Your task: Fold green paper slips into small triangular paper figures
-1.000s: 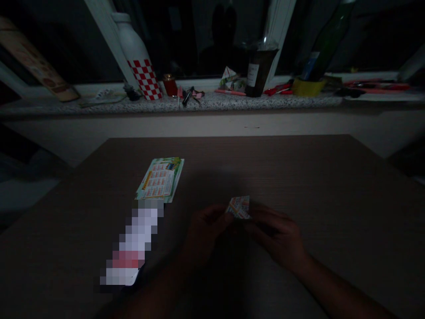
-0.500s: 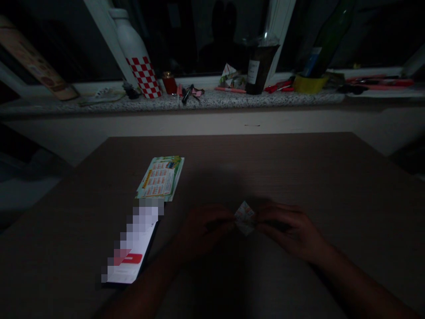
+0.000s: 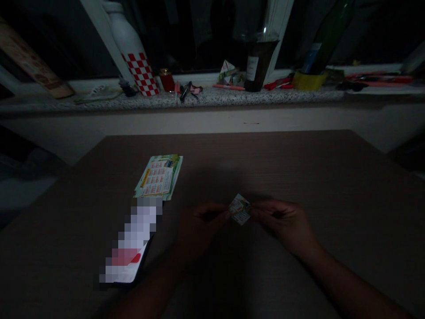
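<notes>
A small folded paper (image 3: 239, 209), diamond-shaped and printed with green and orange marks, is held up over the dark wooden table (image 3: 299, 168). My left hand (image 3: 204, 228) pinches its left corner between thumb and forefinger. On the opposite corner, my right hand (image 3: 282, 221) pinches it the same way. Further left lies a stack of printed cards (image 3: 159, 177) with rows of orange figures. A lit phone (image 3: 134, 268) rests below the stack, near my left forearm, and part of its screen is blurred out.
Along the stone windowsill (image 3: 212, 98) stand a red-checked white bottle (image 3: 142, 73), a small red jar (image 3: 167, 81), a dark plastic cup (image 3: 259, 66), a folded paper piece (image 3: 228, 71) and a green bottle (image 3: 332, 37) by a yellow holder (image 3: 308, 81). A patterned tube (image 3: 36, 62) leans at far left.
The folded paper now shows a different, more densely printed face and sits slightly higher and further left. Both hands have shifted with it, still pinching its corners.
</notes>
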The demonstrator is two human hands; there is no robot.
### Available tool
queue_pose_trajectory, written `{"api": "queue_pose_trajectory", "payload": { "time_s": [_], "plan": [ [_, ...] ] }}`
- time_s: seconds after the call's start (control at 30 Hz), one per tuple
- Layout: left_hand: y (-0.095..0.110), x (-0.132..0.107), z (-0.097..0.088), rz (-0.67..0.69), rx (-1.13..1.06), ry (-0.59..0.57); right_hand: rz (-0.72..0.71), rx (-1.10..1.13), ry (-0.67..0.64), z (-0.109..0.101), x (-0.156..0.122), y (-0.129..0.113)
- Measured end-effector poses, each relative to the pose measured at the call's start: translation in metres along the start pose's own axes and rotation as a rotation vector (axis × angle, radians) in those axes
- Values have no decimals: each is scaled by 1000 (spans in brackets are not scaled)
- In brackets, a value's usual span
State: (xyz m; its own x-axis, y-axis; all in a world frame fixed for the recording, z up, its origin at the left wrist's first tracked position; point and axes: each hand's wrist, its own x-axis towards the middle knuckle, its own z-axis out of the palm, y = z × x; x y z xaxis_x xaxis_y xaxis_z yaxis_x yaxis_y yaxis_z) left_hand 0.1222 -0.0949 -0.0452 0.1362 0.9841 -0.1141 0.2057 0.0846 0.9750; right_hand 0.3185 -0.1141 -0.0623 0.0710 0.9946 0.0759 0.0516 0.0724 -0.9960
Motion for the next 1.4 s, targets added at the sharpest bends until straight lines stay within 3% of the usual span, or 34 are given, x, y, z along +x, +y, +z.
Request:
{"api": "queue_pose_trajectory", "payload": {
  "time_s": [0.1, 0.2, 0.27, 0.47, 0.77, 1.2, 1.4],
  "plan": [
    [-1, 2, -3, -94, -26, 74, 25, 46, 12, -1, 2, -1],
    [-3, 6, -7, -101, -37, 131, 11, 43, 26, -3, 2, -1],
    [-4, 7, -8, -80, -90, 100, -18, 23, 16, -2, 2, 0],
    [-5, 4, -3, -78, -219, -245, -86, 6, -60, 3, -2, 2],
    [-2, 4, -1, -72, -94, -220, -64, 129, -137, 6, -4, 4],
    [-7, 1, 4, -61, -281, -306, -65, 27, -149, 9, -6, 6],
    [-5, 0, 4, 17, -107, -268, -60, 36, -176, 10, -7, 5]
  ]
}}
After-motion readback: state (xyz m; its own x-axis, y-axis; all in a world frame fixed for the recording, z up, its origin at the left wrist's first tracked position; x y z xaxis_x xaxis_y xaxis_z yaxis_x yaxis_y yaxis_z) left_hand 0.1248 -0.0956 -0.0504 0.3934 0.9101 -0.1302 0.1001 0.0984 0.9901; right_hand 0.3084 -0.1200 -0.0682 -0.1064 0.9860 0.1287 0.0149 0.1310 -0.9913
